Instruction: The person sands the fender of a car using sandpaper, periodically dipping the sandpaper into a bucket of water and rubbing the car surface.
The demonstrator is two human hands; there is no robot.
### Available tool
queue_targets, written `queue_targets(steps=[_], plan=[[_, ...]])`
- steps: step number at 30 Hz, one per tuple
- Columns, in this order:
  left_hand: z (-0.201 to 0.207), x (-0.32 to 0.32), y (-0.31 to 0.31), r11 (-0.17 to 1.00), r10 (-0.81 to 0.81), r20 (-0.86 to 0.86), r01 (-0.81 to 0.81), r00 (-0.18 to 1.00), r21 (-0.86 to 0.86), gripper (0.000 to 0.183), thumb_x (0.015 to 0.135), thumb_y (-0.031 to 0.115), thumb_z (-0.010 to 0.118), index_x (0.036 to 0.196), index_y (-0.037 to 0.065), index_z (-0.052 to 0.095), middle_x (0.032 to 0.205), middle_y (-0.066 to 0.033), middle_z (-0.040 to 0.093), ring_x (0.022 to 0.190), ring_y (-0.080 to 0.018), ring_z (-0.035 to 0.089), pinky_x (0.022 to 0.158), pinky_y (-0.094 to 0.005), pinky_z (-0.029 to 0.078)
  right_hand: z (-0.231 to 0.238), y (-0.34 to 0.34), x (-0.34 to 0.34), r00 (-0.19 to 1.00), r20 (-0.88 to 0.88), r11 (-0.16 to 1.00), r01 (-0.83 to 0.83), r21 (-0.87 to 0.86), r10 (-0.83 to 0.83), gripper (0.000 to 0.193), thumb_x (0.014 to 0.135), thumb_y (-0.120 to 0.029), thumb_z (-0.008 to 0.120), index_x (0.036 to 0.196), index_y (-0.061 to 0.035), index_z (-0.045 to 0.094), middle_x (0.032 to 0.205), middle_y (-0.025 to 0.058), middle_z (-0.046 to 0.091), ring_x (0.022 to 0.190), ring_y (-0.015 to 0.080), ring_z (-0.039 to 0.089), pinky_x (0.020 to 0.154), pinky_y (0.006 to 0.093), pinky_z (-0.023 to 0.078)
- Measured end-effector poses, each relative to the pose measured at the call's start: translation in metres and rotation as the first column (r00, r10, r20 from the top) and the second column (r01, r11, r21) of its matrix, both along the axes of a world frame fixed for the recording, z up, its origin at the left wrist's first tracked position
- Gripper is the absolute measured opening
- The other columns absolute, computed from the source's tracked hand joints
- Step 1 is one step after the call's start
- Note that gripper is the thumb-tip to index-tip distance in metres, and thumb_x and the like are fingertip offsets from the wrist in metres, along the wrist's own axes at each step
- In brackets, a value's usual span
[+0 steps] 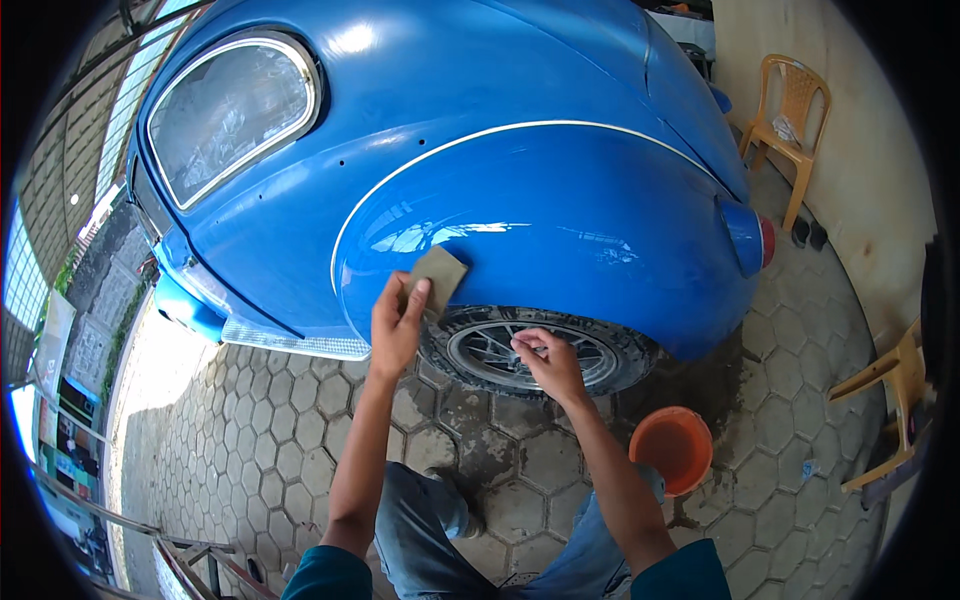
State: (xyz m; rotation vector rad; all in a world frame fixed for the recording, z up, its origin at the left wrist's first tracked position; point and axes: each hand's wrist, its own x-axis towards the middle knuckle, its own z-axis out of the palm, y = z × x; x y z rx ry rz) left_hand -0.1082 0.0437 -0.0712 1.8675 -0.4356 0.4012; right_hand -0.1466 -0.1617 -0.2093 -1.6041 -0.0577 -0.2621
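Note:
My left hand (397, 325) is closed on a greyish-brown folded sheet of sandpaper (438, 278), thumb on its near face. The sheet is beside the lower front part of a glossy blue car fender (560, 220); I cannot tell whether it touches the paint. My right hand (550, 360) hovers in front of the wheel (475, 352), its fingers drawn together in a pinch. Whatever may be between those fingertips is too small to make out. Water streaks and reflections show on the fender above the left hand.
An orange bucket (672, 450) of murky water stands by my right knee. Hexagonal pavers (560, 450), partly wet, cover the ground. Yellow plastic chairs (790, 120) (895, 385) stand at the right. The car's running board (295, 340) juts out at left, and a red tail light (767, 242) at right.

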Motion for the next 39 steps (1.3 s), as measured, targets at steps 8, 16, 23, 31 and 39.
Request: queue_targets(steps=[8,16,23,31,39], plan=[[0.084,0.067,-0.062,0.734,-0.085,0.682,-0.417,0.726,0.536,0.041,0.094,0.002,0.045,0.134,0.01,0.049,0.138,-0.0161,0.048,0.129,-0.0335,0.042,0.106,-0.0439,0.035,-0.007,0.0,-0.012,0.991,-0.12,0.841,-0.117,-0.528,0.063,0.039,0.085,-0.032,0.064,0.117,-0.0113,0.056,0.102,0.0088,0.068,0.089,0.0277,0.066,0.075,0.0398,0.053],[0.072,0.059,-0.07,0.709,-0.085,0.464,-0.274,0.882,0.65,0.056,0.097,0.039,0.041,0.145,0.01,0.035,0.15,-0.0133,0.034,0.142,-0.0288,0.025,0.117,-0.0428,0.017,-0.012,-0.005,-0.021,0.982,-0.166,0.776,-0.171,-0.607,0.087,0.036,0.086,-0.032,0.064,0.115,-0.0124,0.057,0.101,0.0109,0.065,0.095,0.0295,0.064,0.081,0.0414,0.052],[0.1,0.078,-0.1,0.577,-0.248,0.461,-0.252,0.852,0.777,0.058,0.096,0.044,0.042,0.142,0.009,0.038,0.148,-0.0137,0.036,0.14,-0.0292,0.028,0.116,-0.0407,0.02,-0.017,-0.004,-0.022,0.977,-0.191,0.746,-0.194,-0.638,0.091,0.037,0.086,-0.033,0.064,0.114,-0.0107,0.057,0.104,0.0112,0.063,0.097,0.0293,0.063,0.082,0.0409,0.052],[0.097,0.073,-0.047,0.701,0.059,0.411,-0.331,0.91,0.632,0.056,0.094,0.039,0.047,0.137,0.003,0.042,0.143,-0.0188,0.041,0.135,-0.0356,0.035,0.111,-0.0411,0.029,-0.012,0.009,-0.02,0.957,-0.24,0.724,-0.282,-0.629,0.164,0.039,0.087,-0.036,0.062,0.116,-0.0109,0.055,0.105,0.0125,0.064,0.098,0.0302,0.063,0.082,0.0418,0.052],[0.102,0.075,-0.058,0.75,-0.096,0.362,-0.172,0.927,0.639,0.057,0.094,0.043,0.047,0.133,0.002,0.045,0.139,-0.0188,0.045,0.133,-0.0358,0.037,0.109,-0.042,0.031,-0.032,0.005,-0.006,0.943,-0.296,0.651,-0.32,-0.688,0.151,0.039,0.085,-0.034,0.065,0.115,-0.0106,0.06,0.107,0.0119,0.066,0.099,0.0294,0.064,0.083,0.0409,0.051]])
